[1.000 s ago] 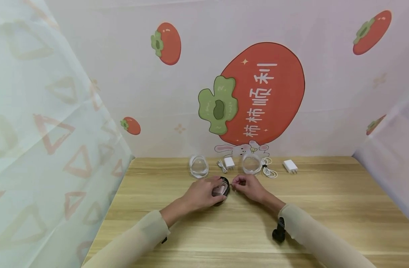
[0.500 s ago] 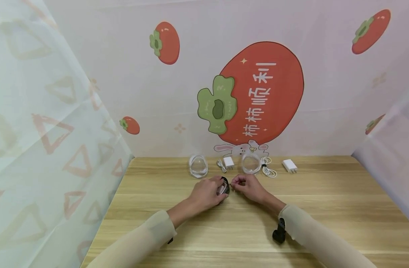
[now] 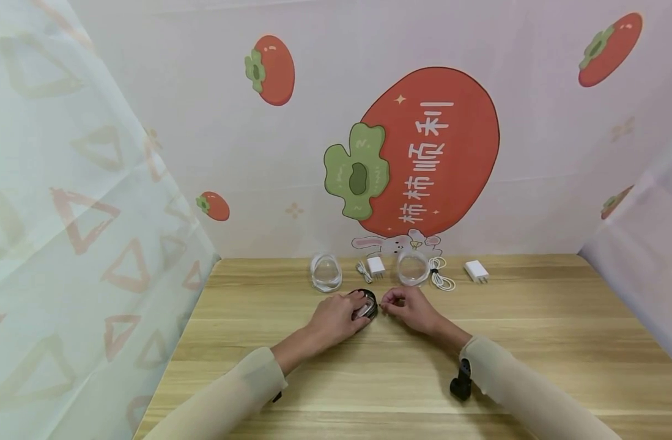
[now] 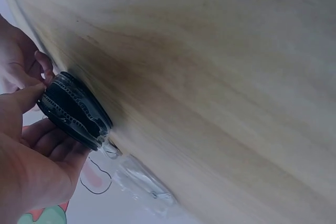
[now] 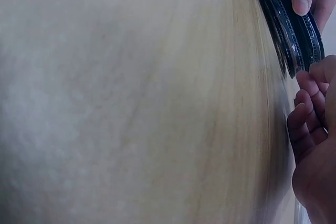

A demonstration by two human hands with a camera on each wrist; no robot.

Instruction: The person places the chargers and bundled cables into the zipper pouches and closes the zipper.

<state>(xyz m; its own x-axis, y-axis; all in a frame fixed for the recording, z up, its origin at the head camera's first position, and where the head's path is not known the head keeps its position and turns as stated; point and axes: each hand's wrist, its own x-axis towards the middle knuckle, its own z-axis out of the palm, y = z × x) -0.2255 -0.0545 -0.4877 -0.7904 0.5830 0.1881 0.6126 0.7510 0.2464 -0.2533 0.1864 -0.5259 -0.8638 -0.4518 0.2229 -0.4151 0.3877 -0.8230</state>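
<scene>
My left hand [image 3: 332, 319] grips a small round black zip case [image 3: 372, 304] with a see-through top, thumb and fingers on opposite sides. In the left wrist view, two rows of zipper teeth run apart along the side of the case [image 4: 73, 103], with dark material between them. My right hand [image 3: 415, 310] is at the right end of the case, thumb and forefinger pinching a tiny dark piece like a zipper pull. That piece is mostly hidden by the fingertips. In the right wrist view, the right fingertips are right at the zipper's end.
Along the back of the wooden table [image 3: 247, 366] lie a round clear case [image 3: 326, 284], a short white cable [image 3: 364, 273], a white charger [image 3: 376, 266], another clear case [image 3: 413, 272], a coiled white cable [image 3: 444, 283] and a second charger [image 3: 476, 271]. A printed cloth [image 3: 291, 171] hangs behind.
My left hand has shifted slightly right and turned the case, so less of its top showed half a second ago; now it lies flatter. The right hand has stayed almost still.
</scene>
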